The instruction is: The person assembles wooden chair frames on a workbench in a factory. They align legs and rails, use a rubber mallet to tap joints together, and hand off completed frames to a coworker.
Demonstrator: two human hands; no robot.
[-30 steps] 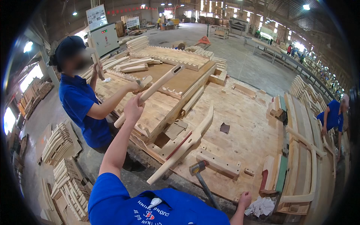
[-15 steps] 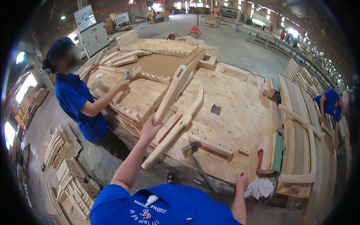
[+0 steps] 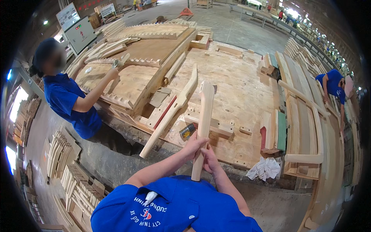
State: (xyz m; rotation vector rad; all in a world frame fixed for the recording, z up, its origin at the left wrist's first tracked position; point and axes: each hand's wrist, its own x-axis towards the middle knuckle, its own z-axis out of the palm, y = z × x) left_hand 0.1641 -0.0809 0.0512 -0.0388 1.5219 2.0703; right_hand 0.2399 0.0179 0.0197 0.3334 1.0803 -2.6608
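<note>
Both of my hands are closed around a pale, shaped wooden piece [image 3: 206, 112], held upright in front of my chest. My left hand [image 3: 194, 147] wraps it from the left side, and my right hand [image 3: 210, 159] grips it from the right, slightly lower. Its lower end reaches down to my shirt. Just left of it, the dark head of a mallet [image 3: 188, 132] shows on the workbench; its handle is hidden behind my hands and the piece. A second long, curved wooden piece [image 3: 172, 112] lies slanting across the bench, its near end jutting past the edge.
A wooden block [image 3: 220, 127] sits on the plywood workbench [image 3: 232, 89]. White crumpled cloth [image 3: 264, 168] is at the front edge, near a green-faced block [image 3: 281, 131]. A co-worker [image 3: 69, 96] stands left; another person [image 3: 334, 87] bends at right beside a wooden frame [image 3: 320, 135].
The wooden piece has come toward my body and turned upright. My right hand has moved left from the cloth and now grips it too. My view has shifted somewhat.
</note>
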